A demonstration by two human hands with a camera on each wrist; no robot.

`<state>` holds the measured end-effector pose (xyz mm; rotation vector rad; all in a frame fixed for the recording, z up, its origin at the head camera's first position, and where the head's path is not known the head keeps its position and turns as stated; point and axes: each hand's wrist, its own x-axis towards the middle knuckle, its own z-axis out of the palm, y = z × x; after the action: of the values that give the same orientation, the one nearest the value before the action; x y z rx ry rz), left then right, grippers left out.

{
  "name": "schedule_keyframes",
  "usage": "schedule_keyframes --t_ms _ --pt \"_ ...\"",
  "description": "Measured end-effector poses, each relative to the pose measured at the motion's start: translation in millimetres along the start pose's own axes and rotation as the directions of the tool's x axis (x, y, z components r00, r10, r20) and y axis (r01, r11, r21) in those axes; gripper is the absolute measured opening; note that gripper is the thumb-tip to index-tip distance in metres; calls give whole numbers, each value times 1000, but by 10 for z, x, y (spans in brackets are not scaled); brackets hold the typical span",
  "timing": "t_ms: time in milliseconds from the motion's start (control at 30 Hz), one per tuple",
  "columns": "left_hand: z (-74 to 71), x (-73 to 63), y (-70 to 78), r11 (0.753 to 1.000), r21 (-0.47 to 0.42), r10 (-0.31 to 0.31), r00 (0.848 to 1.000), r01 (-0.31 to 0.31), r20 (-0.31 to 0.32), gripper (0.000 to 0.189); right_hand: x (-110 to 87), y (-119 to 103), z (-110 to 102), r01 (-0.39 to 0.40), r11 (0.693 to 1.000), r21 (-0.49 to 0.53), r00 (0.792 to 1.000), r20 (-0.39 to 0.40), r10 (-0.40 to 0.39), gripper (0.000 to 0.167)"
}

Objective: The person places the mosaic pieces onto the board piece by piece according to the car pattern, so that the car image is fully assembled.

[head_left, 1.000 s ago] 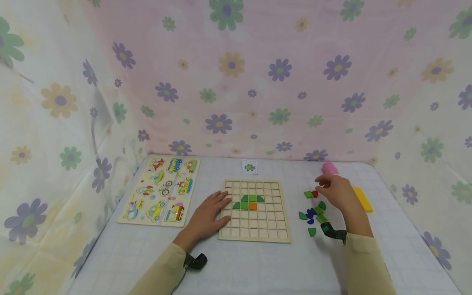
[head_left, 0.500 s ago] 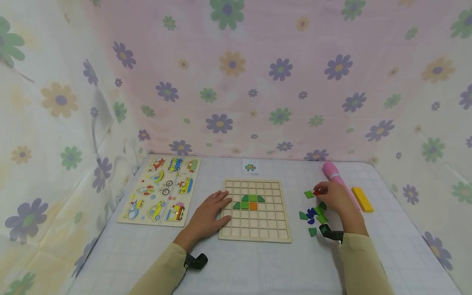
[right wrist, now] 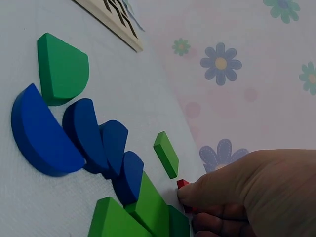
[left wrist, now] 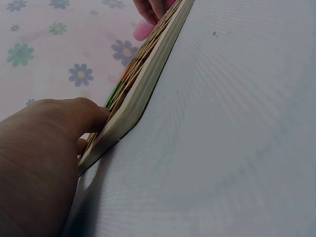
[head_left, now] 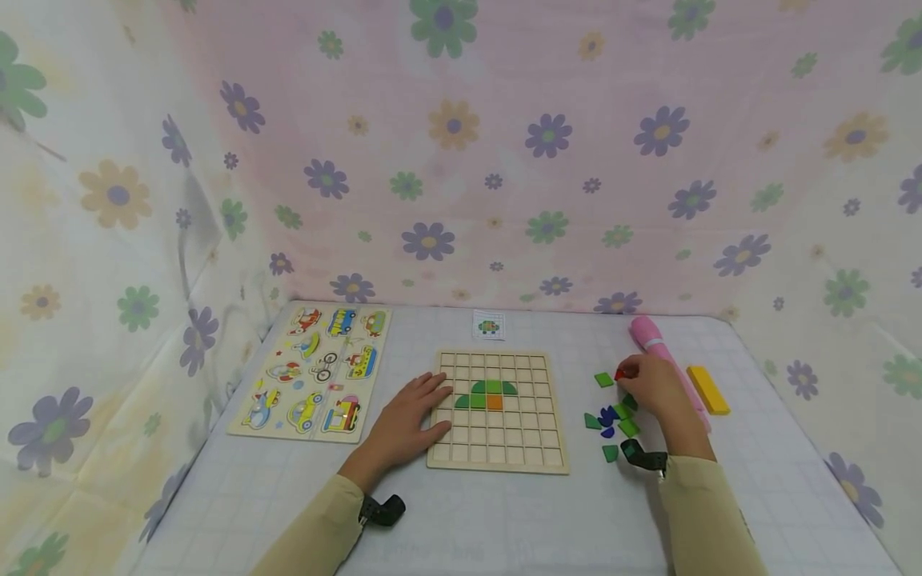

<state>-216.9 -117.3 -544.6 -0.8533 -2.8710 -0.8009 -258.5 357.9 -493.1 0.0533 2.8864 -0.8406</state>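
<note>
My right hand [head_left: 655,388] pinches a small red block [right wrist: 181,184] between thumb and fingers, which hide most of it. Beside it on the cloth lie a light-green block [right wrist: 166,154], several blue half-round blocks [right wrist: 45,133], and more green blocks [right wrist: 63,69]. My left hand [head_left: 406,420] rests with spread fingers on the left edge of a wooden grid board [head_left: 504,456]. Set in the board's cells are several green pieces [head_left: 477,401], some with a rounded corner, and one orange square [head_left: 495,402].
A small picture card [head_left: 488,326] lies behind the board. To the left is a vehicle puzzle board [head_left: 310,376]. Right of my right hand lie a pink object with a rounded head [head_left: 646,328] and a yellow bar [head_left: 709,390]. Flowered cloth walls [head_left: 490,200] enclose the table.
My right hand has come down from above the blocks and taken the red block between its fingers, uncovering more of the pink object. My left hand stays on the grid board.
</note>
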Motion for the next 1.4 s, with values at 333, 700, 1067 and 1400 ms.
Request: schedule_keyframes --t_ms 333,700,1067,1400 --pt "-8 11 5 1000 7 9 1000 -9 -2 63 -15 -72 -25 -6 1000 19 999 -31 6 29" --pt "-26 -7 23 1000 -15 14 1000 -14 -9 62 -80 -325 -98 53 999 7 994 -98 -52 29" --pt "-19 -10 13 999 -16 30 999 -31 -23 61 -239 -756 -143 114 993 0 978 -177 -112 29" --pt "-54 -11 50 1000 -25 17 1000 -18 -8 62 -320 -1001 -96 166 986 7 971 -178 -162 29"
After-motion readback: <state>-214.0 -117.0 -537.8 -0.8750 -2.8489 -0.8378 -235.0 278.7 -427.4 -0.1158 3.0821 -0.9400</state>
